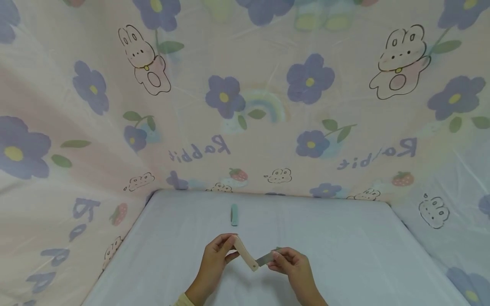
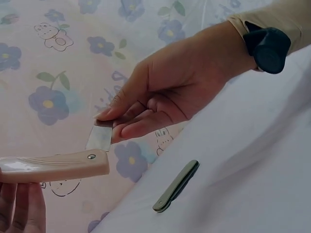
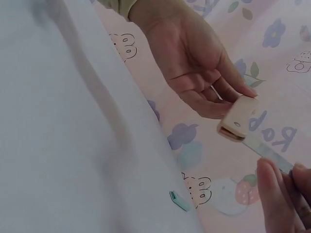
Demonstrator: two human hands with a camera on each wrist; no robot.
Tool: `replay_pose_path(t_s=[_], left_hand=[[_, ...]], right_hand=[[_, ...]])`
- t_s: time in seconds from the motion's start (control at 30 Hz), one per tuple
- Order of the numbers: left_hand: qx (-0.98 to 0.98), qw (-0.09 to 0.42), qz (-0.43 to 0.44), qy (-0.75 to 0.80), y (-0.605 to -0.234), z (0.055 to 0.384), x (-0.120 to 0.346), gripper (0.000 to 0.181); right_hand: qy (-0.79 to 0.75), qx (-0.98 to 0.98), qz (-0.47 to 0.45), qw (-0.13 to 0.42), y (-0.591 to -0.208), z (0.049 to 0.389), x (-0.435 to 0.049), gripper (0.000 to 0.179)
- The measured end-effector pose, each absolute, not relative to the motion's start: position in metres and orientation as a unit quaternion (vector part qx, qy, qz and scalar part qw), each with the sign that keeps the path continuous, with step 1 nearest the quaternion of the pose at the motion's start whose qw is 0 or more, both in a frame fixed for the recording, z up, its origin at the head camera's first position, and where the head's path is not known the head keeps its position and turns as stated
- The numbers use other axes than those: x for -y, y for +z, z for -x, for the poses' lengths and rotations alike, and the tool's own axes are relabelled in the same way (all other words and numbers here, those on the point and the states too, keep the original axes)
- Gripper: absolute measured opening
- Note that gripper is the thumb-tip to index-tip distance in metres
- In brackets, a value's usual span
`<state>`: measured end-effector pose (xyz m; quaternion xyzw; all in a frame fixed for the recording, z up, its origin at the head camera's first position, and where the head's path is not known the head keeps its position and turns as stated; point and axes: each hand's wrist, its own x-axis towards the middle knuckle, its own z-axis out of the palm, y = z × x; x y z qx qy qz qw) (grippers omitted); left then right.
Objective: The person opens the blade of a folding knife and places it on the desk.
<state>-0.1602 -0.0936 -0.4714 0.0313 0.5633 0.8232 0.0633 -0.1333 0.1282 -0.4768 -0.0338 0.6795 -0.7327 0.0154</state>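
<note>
A folding knife with a beige handle (image 1: 246, 255) is held up above the white surface, its silver blade (image 1: 266, 259) swung out at an angle from the pivot. My left hand (image 1: 215, 258) grips the handle's far end between thumb and fingers. With thumb and fingertips my right hand (image 1: 295, 264) pinches the flat blade, which in the left wrist view shows as a short bare piece (image 2: 99, 138) below the fingertips. The slot along the handle (image 3: 239, 116) faces the camera in the right wrist view. A second folding knife (image 1: 234, 215), mint green and folded, lies beyond the hands.
The white-covered table (image 1: 314, 229) spreads under the hands. A patterned curtain (image 1: 268, 127) with rabbits and purple flowers stands behind it and on both sides. A dark round device (image 2: 268, 49) is strapped on the right wrist.
</note>
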Motion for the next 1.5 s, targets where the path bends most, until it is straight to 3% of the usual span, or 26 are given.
replay_pose_path(t_s=[0.67,1.33,1.5], left_hand=[[-0.432,0.059,0.030,0.900,-0.483,0.162,0.094,0.037],[-0.350,0.032,0.113,0.929,-0.474,0.152,0.080,0.030],[-0.327,0.027,0.139,0.934,-0.472,0.151,0.075,0.036]], right_hand=[[-0.785,-0.617,-0.053,0.010,-0.480,0.141,-0.123,0.043],[-0.866,-0.489,-0.105,-0.005,-0.478,0.140,-0.117,0.032],[-0.874,-0.471,-0.116,-0.005,-0.478,0.140,-0.115,0.034]])
